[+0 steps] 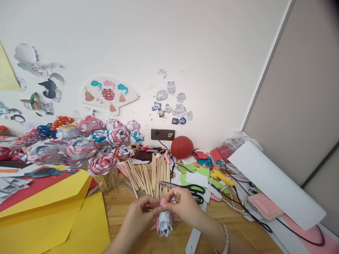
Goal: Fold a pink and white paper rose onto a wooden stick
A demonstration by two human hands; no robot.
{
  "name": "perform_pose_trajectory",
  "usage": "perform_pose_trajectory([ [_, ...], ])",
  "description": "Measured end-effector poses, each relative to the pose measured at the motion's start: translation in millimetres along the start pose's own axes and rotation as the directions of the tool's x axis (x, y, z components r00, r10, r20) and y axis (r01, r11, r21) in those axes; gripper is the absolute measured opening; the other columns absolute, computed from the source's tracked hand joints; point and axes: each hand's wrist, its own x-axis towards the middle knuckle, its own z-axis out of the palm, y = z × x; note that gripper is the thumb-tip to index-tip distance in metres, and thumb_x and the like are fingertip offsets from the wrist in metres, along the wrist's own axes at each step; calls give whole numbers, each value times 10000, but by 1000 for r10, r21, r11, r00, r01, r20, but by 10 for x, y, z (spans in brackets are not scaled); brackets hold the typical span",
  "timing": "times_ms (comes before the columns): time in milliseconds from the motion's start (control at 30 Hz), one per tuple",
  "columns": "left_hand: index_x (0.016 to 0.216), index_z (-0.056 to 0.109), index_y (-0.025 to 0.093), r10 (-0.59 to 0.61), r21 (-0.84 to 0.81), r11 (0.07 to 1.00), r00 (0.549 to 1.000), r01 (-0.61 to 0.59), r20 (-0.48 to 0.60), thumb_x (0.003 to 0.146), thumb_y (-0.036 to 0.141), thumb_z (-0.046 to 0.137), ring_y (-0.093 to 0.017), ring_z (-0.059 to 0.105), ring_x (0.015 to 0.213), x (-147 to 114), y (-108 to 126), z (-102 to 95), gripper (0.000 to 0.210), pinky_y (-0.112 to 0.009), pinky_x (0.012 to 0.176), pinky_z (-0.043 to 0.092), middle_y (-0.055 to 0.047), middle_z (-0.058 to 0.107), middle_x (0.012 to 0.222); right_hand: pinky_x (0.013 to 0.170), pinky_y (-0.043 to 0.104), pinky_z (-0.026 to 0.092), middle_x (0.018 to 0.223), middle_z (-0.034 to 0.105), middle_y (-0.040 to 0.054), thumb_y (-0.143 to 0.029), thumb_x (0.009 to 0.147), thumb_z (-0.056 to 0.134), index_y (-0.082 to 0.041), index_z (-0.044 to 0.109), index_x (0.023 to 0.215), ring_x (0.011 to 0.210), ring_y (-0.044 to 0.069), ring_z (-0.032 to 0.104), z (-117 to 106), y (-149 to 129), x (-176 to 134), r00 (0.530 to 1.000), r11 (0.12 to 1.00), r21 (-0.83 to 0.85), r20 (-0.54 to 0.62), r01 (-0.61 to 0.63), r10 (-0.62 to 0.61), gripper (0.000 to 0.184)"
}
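Between my two hands is a paper flower (164,224) with white and pink folded petals, low over the wooden table. My left hand (141,211) pinches its pink upper part from the left, thumb and index finger pressed together. From the right, my right hand (182,204) grips the same pink paper, its fingers curled; a thin stick end seems to show by its index finger. Just behind my right hand lie black-handled scissors (194,190). Wooden sticks (159,173) are spread on the table beyond both hands. My fingers hide part of the flower.
Finished paper flowers (103,163) crowd the back left. Yellow paper sheets (79,225) cover the left side. A red balloon (182,147) rests against the wall. Paper scraps, a yellow glue gun (222,176) with its cord, a pink box-like device (265,205) and a white sheet (275,183) are at right.
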Motion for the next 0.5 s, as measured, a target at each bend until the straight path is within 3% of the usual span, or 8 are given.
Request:
perform_pose_trajectory([
  [167,584,508,168,6,-9,1000,999,-5,39,620,282,664,-162,583,538,4,-3,9,196,-252,509,461,19,567,573,455,164,345,634,552,-37,-285,689,671,-171,566,680,521,83,477,-5,3,10,996,993,-87,-10,82,-83,155],
  [267,592,526,166,130,94,986,989,-136,66,666,268,647,-168,588,592,2,7,-6,175,-255,555,464,-1,575,612,532,176,384,662,569,-28,-239,689,679,-178,585,648,613,108,516,-21,-7,4,976,966,-145,-13,214,-219,119],
  [333,577,541,166,287,196,933,953,-301,94,698,260,632,-163,572,602,-5,14,-32,178,-248,565,456,-9,571,615,580,190,404,657,566,-24,-236,701,679,-183,589,638,643,118,528,-33,1,-3,942,934,-136,-1,332,-335,121],
  [400,588,562,166,436,255,852,890,-456,136,732,238,608,-154,559,598,-16,18,-64,168,-234,557,446,-18,566,628,618,206,416,671,572,-14,-248,729,662,-188,594,649,658,123,538,-42,15,-14,889,883,-118,9,455,-457,120],
  [500,679,609,170,575,271,749,797,-604,185,777,178,557,-146,567,638,-33,22,-106,111,-218,581,448,-39,577,697,651,227,426,713,598,13,-257,789,597,-196,605,701,688,134,552,-47,24,-32,802,793,-132,28,595,-597,108],
])
